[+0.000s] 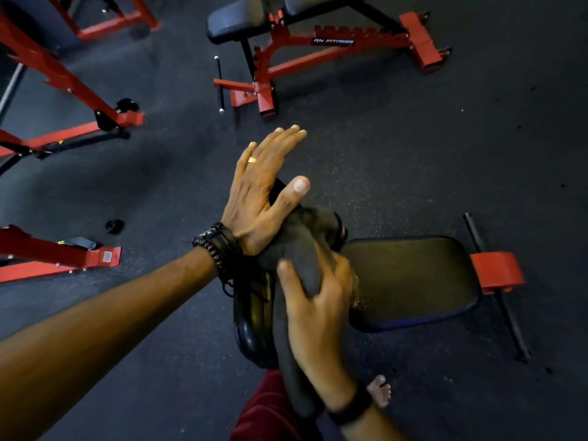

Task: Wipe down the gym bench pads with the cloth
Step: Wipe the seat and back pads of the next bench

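Two hands worked at centre frame: the right hand (313,302) had its fingers (342,268) clenched around one dark cloth (294,249) draped over the backrest pad (251,316), while the left hand (261,192) rested flat, fingers released. One seat pad (413,281) lay right; a second bench (286,30) stood above.

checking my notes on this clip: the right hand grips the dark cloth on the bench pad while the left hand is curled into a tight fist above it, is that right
Not quite. The head view shows the left hand open, fingers straight and thumb out, not in a fist. The rest holds: the right hand has its grip on the dark cloth at the bench pad.
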